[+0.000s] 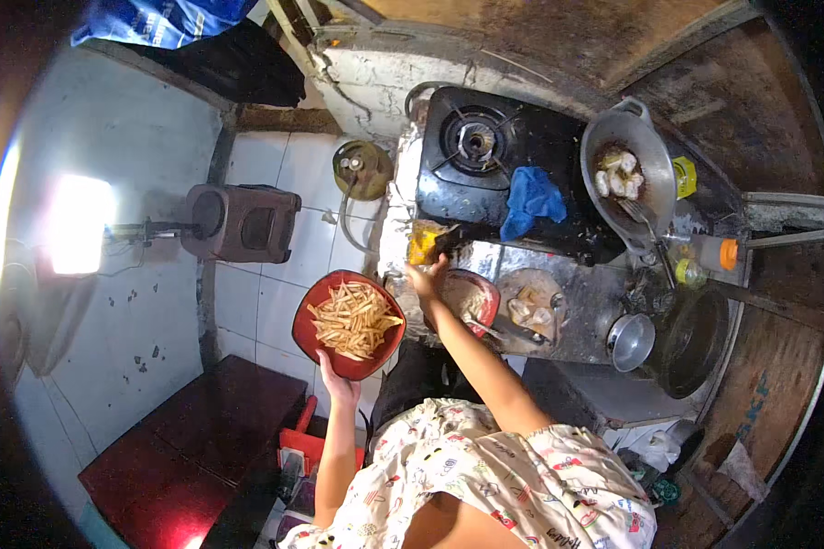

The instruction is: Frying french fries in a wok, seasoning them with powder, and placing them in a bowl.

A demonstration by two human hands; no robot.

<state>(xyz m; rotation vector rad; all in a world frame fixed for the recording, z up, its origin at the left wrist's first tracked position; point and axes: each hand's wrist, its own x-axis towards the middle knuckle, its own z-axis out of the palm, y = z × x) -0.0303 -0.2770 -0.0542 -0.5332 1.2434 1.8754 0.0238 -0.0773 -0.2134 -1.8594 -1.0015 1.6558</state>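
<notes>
My left hand [340,386] grips the near rim of a red bowl [303,336], which is heaped with cut potato fries [353,319]. Stretched forward to the counter's left edge, my right hand [426,283] is at the lower edge of a yellow packet [423,241]; whether the fingers close on it is unclear. Partly hidden under my right forearm is a second red bowl [493,302] with pale powder and a utensil in it. To its right, a round board or plate [553,285] carries pale coated pieces [530,312] and a knife [525,334].
A black gas stove [556,147] with a blue cloth [532,202] stands at the back. A large metal pan [594,185] holds pale pieces and a fork [649,230]. Farther right are a small metal pot [632,342] and an orange-capped bottle [717,252]. A gas regulator with hose [357,168] is at left.
</notes>
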